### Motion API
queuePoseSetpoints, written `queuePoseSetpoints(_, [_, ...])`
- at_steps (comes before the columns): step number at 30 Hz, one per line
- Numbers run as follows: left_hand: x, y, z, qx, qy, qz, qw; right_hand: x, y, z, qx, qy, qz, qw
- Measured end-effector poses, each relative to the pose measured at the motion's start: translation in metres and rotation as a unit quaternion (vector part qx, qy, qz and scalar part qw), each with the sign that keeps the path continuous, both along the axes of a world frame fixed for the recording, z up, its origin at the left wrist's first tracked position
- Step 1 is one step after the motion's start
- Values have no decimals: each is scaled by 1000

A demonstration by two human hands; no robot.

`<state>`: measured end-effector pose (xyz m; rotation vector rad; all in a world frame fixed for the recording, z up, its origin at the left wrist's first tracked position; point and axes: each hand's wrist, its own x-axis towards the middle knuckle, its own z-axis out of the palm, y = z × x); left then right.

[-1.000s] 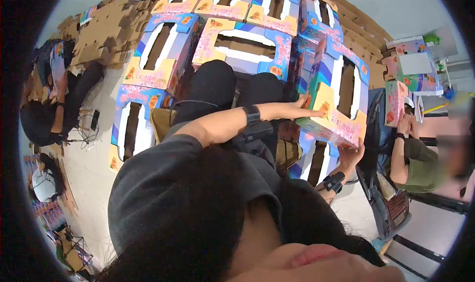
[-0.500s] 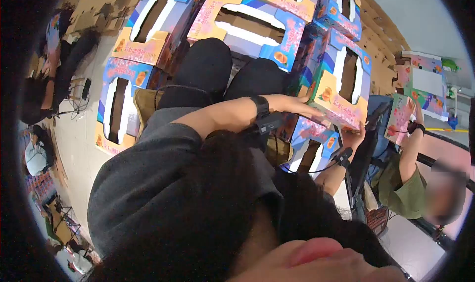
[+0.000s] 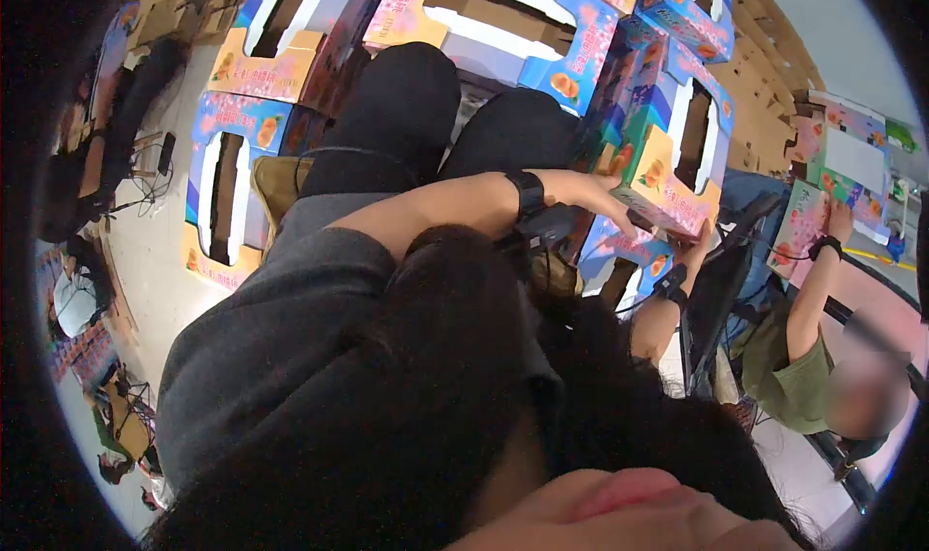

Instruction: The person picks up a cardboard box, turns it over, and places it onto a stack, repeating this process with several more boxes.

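Note:
A colourful cardboard box (image 3: pixel 674 135) with fruit pictures and a long top opening stands near my hands, on the right. My left hand (image 3: pixel 592 198) is at its lower left corner, fingers extended and apart; one fingertip is close to the corner, and whether it touches is unclear. My right hand (image 3: pixel 695 249) grips the lower right edge of this box, its palm partly hidden. Below the box, between my wrists, is another similar box (image 3: pixel 625 251), partly covered.
Similar boxes stand ahead of my knees (image 3: pixel 571 43) and to the left (image 3: pixel 232 116). At the right, another person in a green shirt (image 3: pixel 789 387) has a hand on a box (image 3: pixel 801 224). Brown cardboard (image 3: pixel 760 116) lies behind. People are at the far left.
My left hand has slid off the box's front face towards its lower left corner, its fingers more apart. My right hand stays at the box. The whole view has shifted slightly.

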<state>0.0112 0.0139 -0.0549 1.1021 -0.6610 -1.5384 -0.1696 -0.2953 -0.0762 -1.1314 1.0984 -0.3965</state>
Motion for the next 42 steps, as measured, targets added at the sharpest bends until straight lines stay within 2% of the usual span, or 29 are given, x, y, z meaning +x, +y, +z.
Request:
queuePoseSetpoints(1, [-2, -1, -3, -30, 34, 16, 999, 0, -1, -1, -10, 2, 3, 1000])
queuePoseSetpoints(4, [-3, -6, -6, 9, -3, 6, 1000, 7, 2, 3, -23, 3, 7, 1000])
queuePoseSetpoints(6, [-5, -11, -17, -18, -11, 12, 1000, 9, 3, 4, -54, 22, 18, 998])
queuePoseSetpoints(8, [0, -4, -3, -42, -10, 0, 999, 4, -13, -13, -115, 61, 40, 991])
queuePoseSetpoints(9, [12, 16, 33, -53, -5, -15, 998, -2, -27, -32, -88, 55, 13, 995])
queuePoseSetpoints(10, [17, 27, 53, -64, 2, -30, 997, -5, -26, -32, -115, 71, 10, 991])
queuePoseSetpoints(13, [14, 7, 33, 97, -94, -72, 988, 5, -9, -25, -196, 114, 10, 974])
queuePoseSetpoints(16, [12, 8, 32, 118, -68, -70, 988, 14, 13, -15, -267, 137, 8, 954])
queuePoseSetpoints(18, [6, -2, 11, 63, -44, -101, 992, 18, 25, -8, -303, 127, 7, 944])
queuePoseSetpoints(19, [6, -4, 8, 35, -32, -115, 992, 16, 23, -10, -321, 154, 26, 934])
queuePoseSetpoints(21, [6, -7, 11, 76, -44, -143, 986, 9, 19, -13, -357, 208, 66, 908])
queuePoseSetpoints(23, [3, -16, 2, 64, -37, -174, 982, 3, 15, -19, -358, 275, 79, 889])
queuePoseSetpoints(24, [-2, -30, -23, 32, -24, -191, 981, 4, 15, -21, -357, 308, 86, 878])
queuePoseSetpoints(25, [-4, -31, -27, 34, -31, -174, 984, 8, 25, -21, -379, 290, 51, 877])
queuePoseSetpoints(26, [-6, -32, -31, 36, -39, -157, 986, 11, 34, -20, -405, 294, 60, 864])
queuePoseSetpoints(28, [-7, -16, -13, 106, -95, -58, 988, 25, 60, 0, -454, 302, 75, 835])
queuePoseSetpoints(31, [-2, -22, -9, 186, -83, -83, 975, 38, 67, -5, -492, 311, 47, 812])
queuePoseSetpoints(34, [-2, -17, -9, 151, -63, -97, 982, 49, 67, 0, -453, 355, 56, 816])
queuePoseSetpoints(37, [-7, -16, -17, 88, -30, -112, 989, 62, 63, 3, -404, 442, 69, 798])
queuePoseSetpoints(40, [-7, -25, -26, 47, -3, -122, 991, 60, 48, -5, -399, 451, 75, 795])
queuePoseSetpoints(42, [-10, -28, -28, 53, 8, -128, 990, 54, 27, -17, -383, 431, 94, 812])
